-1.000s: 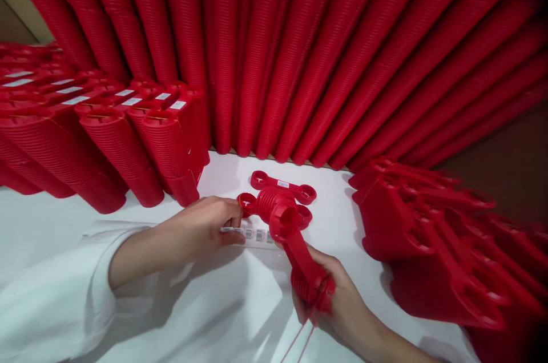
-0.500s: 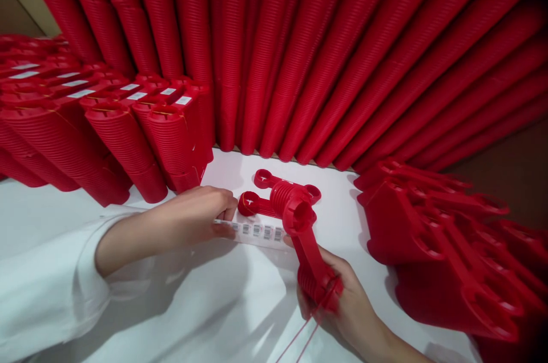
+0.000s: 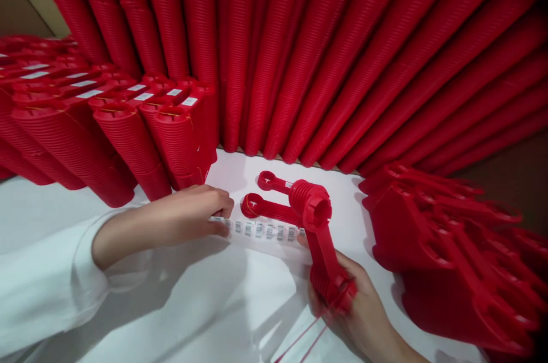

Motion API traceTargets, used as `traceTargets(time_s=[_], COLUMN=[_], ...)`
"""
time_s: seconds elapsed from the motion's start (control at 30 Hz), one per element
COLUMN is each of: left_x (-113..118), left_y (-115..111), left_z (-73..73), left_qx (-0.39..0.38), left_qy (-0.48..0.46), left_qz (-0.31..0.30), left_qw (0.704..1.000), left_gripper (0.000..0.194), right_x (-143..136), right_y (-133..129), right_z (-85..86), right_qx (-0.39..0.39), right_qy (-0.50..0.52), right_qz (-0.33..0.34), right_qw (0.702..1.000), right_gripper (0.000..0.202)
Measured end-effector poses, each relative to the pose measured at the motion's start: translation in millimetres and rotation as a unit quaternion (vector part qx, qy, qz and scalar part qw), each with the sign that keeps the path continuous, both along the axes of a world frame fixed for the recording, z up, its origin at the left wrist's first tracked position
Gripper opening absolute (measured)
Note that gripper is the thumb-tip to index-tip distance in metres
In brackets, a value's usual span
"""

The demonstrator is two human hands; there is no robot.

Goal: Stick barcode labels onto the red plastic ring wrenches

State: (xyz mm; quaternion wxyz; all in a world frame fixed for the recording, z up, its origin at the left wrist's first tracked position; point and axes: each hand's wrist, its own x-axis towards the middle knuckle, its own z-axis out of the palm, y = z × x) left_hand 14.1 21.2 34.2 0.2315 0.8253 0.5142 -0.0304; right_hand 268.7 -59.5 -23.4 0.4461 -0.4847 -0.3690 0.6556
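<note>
My left hand (image 3: 199, 210) pinches the left end of a clear strip of barcode labels (image 3: 259, 230), stretched out above the white surface. My right hand (image 3: 363, 303) is closed around the near end of a bundle of nested red plastic pieces (image 3: 322, 249), each with a ring at either end. Thin red bands hang down from this bundle. The strip's right end meets my right fingertips beside the bundle, partly hidden by it. Just beyond the strip lie a banded red bundle (image 3: 276, 212) and another red piece (image 3: 268, 180) with a white label.
Tall columns of stacked red pieces (image 3: 274, 66) form a wall at the back. Banded, labelled bundles (image 3: 175, 134) stand upright on the left. More red bundles (image 3: 428, 243) lean together on the right. White table surface (image 3: 205, 306) shows in front.
My hands have moved farther apart, the right one rightward with the red bundle. More barcode labels show along the strip between them. The view has shifted slightly.
</note>
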Motion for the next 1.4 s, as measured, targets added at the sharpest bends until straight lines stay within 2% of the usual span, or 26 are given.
traceTargets(time_s=[0.17, 0.23, 0.43, 0.7, 0.87, 1.07, 1.17, 1.4], left_x=[-0.8, -1.7, -7.2, -4.6, -6.9, -9.6, -6.0, -10.6], left_y=[-1.6, -1.7, -0.9, -2.3, -1.3, 0.8, 0.3, 0.5], left_z=[-7.0, -3.3, 10.4, 5.7, -0.4, -5.4, -3.9, -10.3], left_qx=[-0.003, -0.014, -0.012, -0.006, -0.016, -0.01, 0.0, -0.012], left_qy=[-0.014, -0.02, 0.022, -0.006, -0.046, -0.025, -0.018, -0.037], left_qz=[-0.003, -0.017, -0.022, -0.017, -0.029, -0.039, -0.033, -0.031], left_qw=[1.0, 1.0, 0.999, 1.0, 0.998, 0.999, 0.999, 0.999], left_gripper=[0.018, 0.022, 0.015, 0.01, 0.014, 0.011, 0.016, 0.021], right_x=[-2.1, -2.5, 1.5, 7.3, 14.1, 30.0, 33.4, 33.4], right_y=[-2.4, -2.7, -1.9, -2.1, -0.8, 4.1, 5.3, 5.2], right_z=[3.2, 4.3, 3.8, 1.0, 0.5, -3.8, -5.2, -5.3], right_qx=[-0.02, -0.018, -0.015, -0.008, -0.01, -0.007, -0.002, 0.003], right_qy=[-0.011, -0.014, -0.023, -0.022, -0.022, -0.031, -0.044, -0.046], right_qz=[-0.023, -0.024, -0.03, -0.057, -0.085, -0.151, -0.151, -0.145], right_qw=[0.999, 0.999, 0.999, 0.998, 0.996, 0.988, 0.988, 0.988], right_gripper=[0.042, 0.044, 0.049, 0.046, 0.042, 0.033, 0.027, 0.027])
